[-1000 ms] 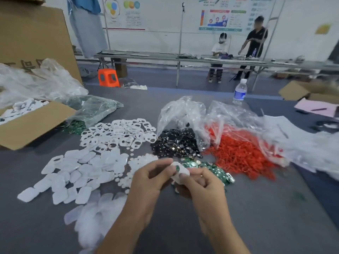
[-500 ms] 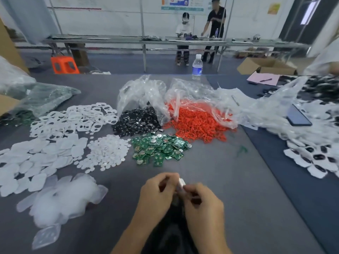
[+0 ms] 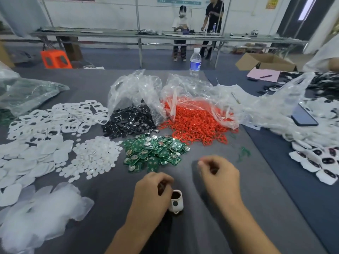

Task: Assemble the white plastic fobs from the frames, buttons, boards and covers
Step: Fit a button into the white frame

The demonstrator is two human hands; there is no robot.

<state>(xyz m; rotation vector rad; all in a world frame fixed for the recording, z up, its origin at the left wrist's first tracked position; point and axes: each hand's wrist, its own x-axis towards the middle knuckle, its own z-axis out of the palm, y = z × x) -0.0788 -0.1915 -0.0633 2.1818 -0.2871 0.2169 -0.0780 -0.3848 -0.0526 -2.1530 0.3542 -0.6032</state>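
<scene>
Heaps of white plastic frames (image 3: 55,116) and green circuit boards (image 3: 156,153) are being offered within reach on the grey cloth-covered table (image 3: 220,208), presumably for quick picking. The right hand (image 3: 219,178) is being held curled, blurred; contents cannot be told. The small white plastic fob (image 3: 176,202) is being gripped by the left hand (image 3: 151,197), near the boards.

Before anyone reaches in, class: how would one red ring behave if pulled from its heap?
Probably floppy and light: the red rings are thin loops of uneven shape. Likely to snag, since they lie tangled, so one may drag neighbours along.
</scene>
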